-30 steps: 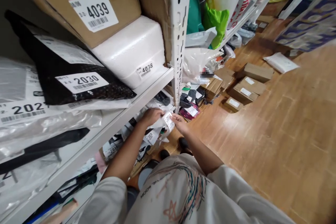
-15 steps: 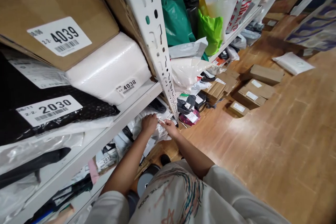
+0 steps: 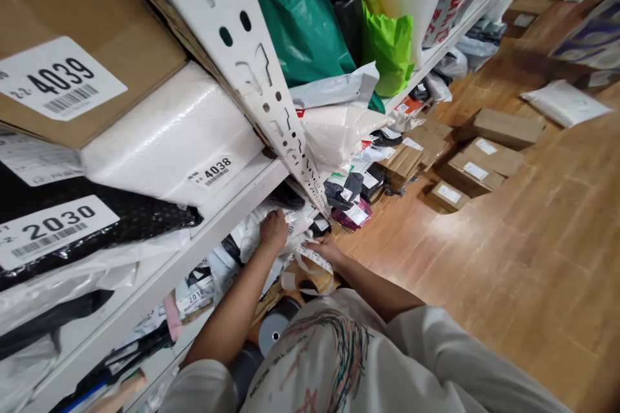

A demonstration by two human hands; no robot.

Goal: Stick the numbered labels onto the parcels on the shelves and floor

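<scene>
My right hand point(image 3: 324, 248) pinches a strip of white printed labels point(image 3: 317, 261), whose backing loops down in front of my shirt. My left hand point(image 3: 274, 231) has its fingers curled against a clear plastic-wrapped parcel point(image 3: 252, 226) on the lower shelf. What its fingertips grip, if anything, is hidden. Above the hands, a white wrapped parcel point(image 3: 174, 142) labelled 4038 sits under a cardboard box point(image 3: 97, 0) labelled 4039. A black parcel point(image 3: 145, 216) labelled 2030 lies beside them.
A white perforated shelf post point(image 3: 276, 97) stands just beyond my hands. Past it are a green bag point(image 3: 300, 19) and a lime-green bag point(image 3: 387, 45). Several cardboard boxes point(image 3: 484, 161) and a white parcel point(image 3: 564, 103) lie on the wooden floor. A grey round object point(image 3: 274, 329) is near my legs.
My hands have come apart. The right has moved down and to the right with the label strip, which now hangs in a loop; the left stays by the parcel. The view has shifted slightly.
</scene>
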